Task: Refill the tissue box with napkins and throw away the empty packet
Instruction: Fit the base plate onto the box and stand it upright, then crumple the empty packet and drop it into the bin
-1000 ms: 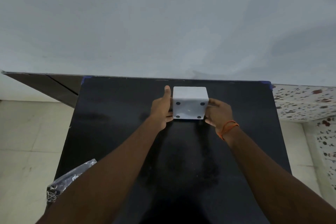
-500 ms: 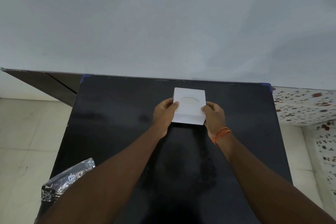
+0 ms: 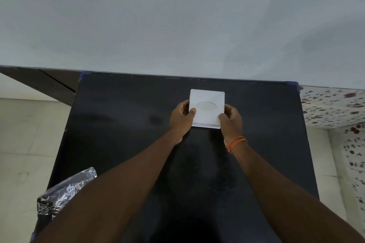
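A white square tissue box point(image 3: 207, 99) sits toward the far side of the black table point(image 3: 122, 128), top face up, with an oval slot showing pale napkin inside. My left hand point(image 3: 180, 118) grips its left side, thumb on the top face. My right hand point(image 3: 231, 117), with an orange thread at the wrist, grips its right side the same way. A crumpled dark plastic packet point(image 3: 59, 195) with white print lies at the table's near left corner, partly hidden by my left forearm.
A plain grey wall rises right behind the table's far edge. Pale tiled floor lies to the left. A white surface with red floral speckles point(image 3: 331, 106) stands to the right of the table.
One second ago the box's underside with four small feet faced me. Both hands have turned it over so the slotted top faces up, and it now rests lower on the table.
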